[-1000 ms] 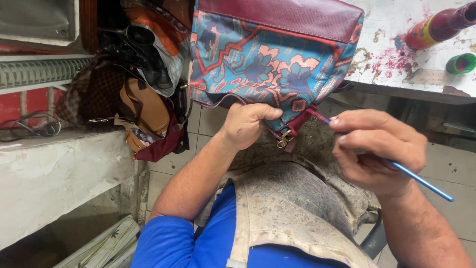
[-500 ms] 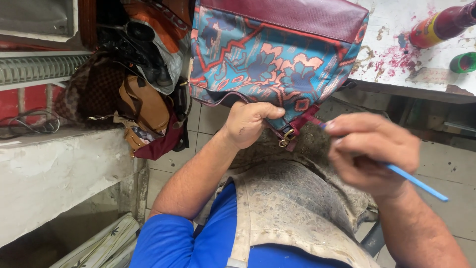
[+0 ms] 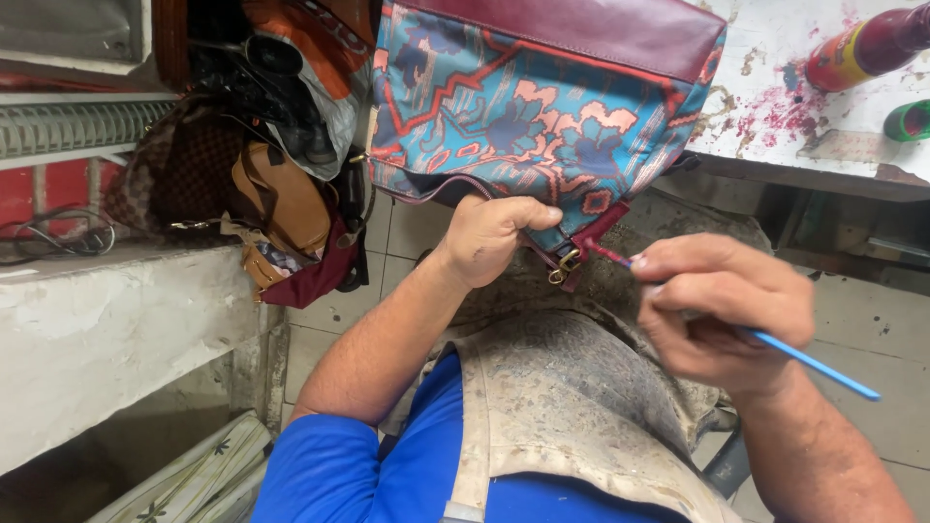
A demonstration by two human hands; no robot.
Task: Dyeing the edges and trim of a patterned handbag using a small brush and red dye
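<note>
Two hands were at work on one patterned bag (image 3: 542,126), which I saw at about twelve o'clock in the head view, its teal, blue and salmon cloth topped by a dark red leather band. My left hand (image 3: 494,237) was closed over the bag's lower edge, fingers curled onto the cloth just beside a small brass buckle (image 3: 565,263) on a dark red strap tab (image 3: 596,232). My right hand (image 3: 722,310), at about four o'clock, pinched a thin blue-handled brush (image 3: 814,363) whose tip touched that tab. A soiled grey apron (image 3: 572,407) lay beneath both hands. Other bags (image 3: 262,184) hung at ten o'clock; a red bottle (image 3: 867,44) lay on the stained worktop (image 3: 775,107) at two o'clock.
</note>
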